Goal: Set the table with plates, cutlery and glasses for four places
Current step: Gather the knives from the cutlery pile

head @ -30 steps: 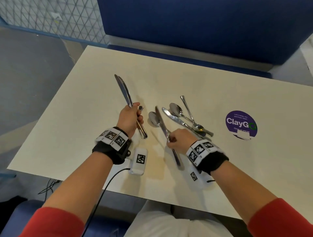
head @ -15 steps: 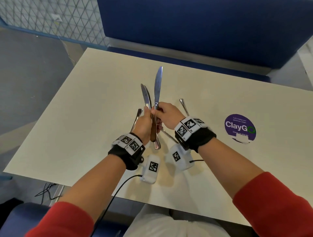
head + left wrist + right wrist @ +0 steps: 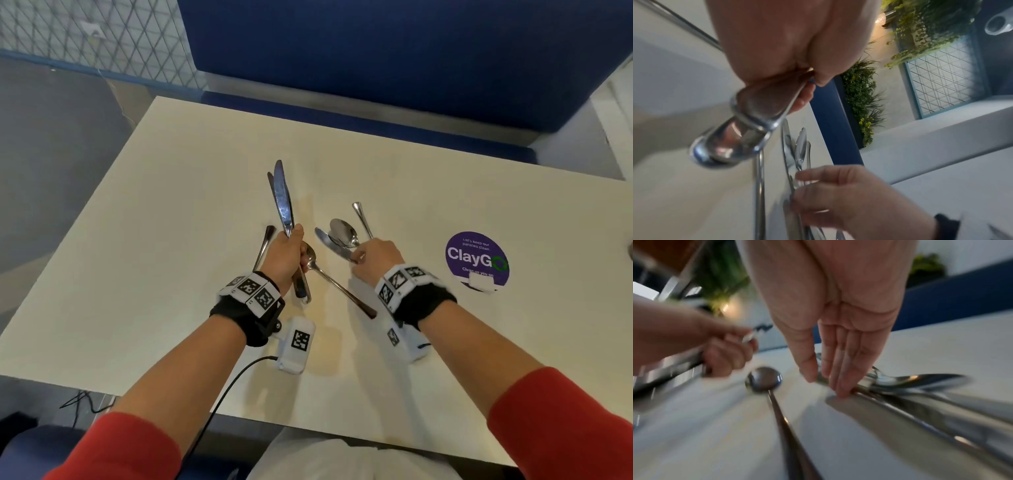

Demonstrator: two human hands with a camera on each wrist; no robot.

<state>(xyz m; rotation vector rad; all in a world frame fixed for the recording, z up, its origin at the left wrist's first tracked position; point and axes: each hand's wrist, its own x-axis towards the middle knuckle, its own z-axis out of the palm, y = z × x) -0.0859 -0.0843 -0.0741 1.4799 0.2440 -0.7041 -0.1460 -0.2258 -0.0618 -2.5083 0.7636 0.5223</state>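
Note:
My left hand grips a bundle of table knives by the handles, blades pointing up and away above the white table. Their handle ends fill the left wrist view. My right hand is down at the cutlery pile, thumb and fingers pinching a knife that lies on the table under two spoons. The right wrist view shows the fingertips on that knife. One spoon lies loose between my hands. No plates or glasses are in view.
A thin cutlery handle lies just left of my left hand. A purple ClayGo sticker is on the table to the right. A blue bench back runs along the far edge. Grey floor lies to the left.
My right hand gave its knife to the left hand's bundle, then swung right and down to the knife in the pile. The left hand drew slightly left.

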